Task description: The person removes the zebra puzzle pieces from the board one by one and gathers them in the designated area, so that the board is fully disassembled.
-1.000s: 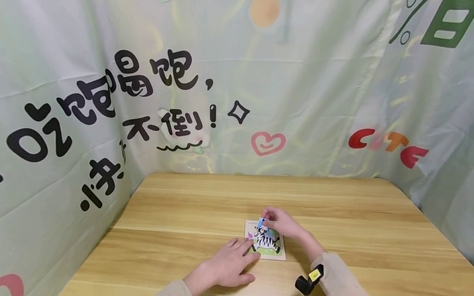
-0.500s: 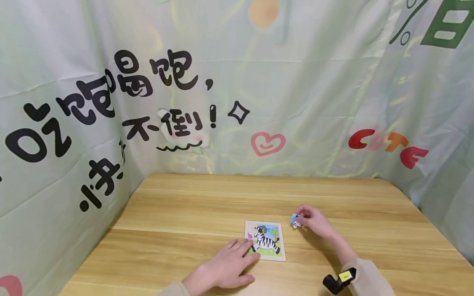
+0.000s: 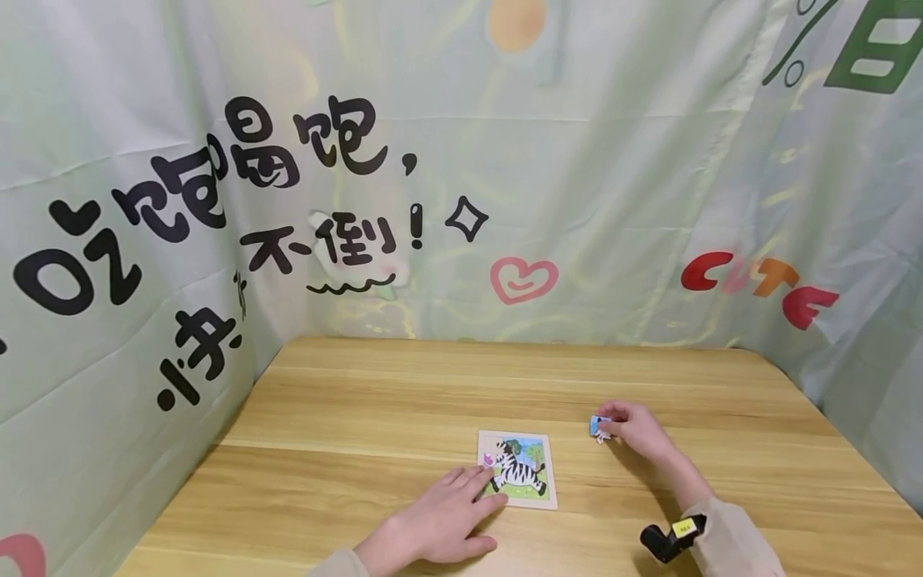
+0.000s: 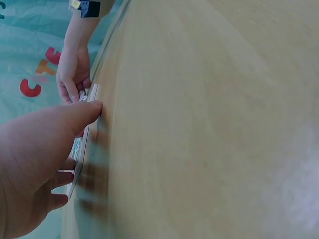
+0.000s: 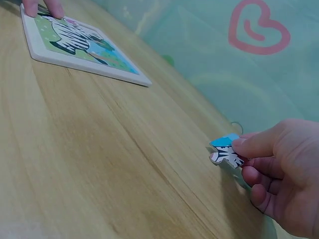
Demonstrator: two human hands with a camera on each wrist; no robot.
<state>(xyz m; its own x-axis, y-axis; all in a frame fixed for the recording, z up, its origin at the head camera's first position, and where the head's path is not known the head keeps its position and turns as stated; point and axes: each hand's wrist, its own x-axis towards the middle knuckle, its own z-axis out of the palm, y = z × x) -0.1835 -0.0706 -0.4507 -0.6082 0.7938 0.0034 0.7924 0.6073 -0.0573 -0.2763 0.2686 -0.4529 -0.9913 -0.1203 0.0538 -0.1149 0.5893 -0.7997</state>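
Observation:
A square jigsaw puzzle board (image 3: 552, 484) with a pale rim and a zebra picture lies flat on the table. My left hand (image 3: 450, 517) rests on its left side, with straight fingertips (image 5: 31, 7) on the board in the right wrist view. To the right of the board, my right hand (image 3: 640, 431) pinches a jigsaw puzzle piece (image 5: 224, 152) between thumb and fingers. Blue, with black and white stripes, the piece is tilted close to the tabletop; whether it touches the wood I cannot tell. The fingers partly hide it.
The wooden table (image 3: 346, 417) reaches back to a pale printed curtain (image 3: 613, 200), which also hangs along both sides. A black camera mount (image 3: 671, 538) with a yellow label is on the right wrist.
My right hand has carried the puzzle piece away from the board's top edge to the right, slowing in the last half second. The left hand and the board have stayed put.

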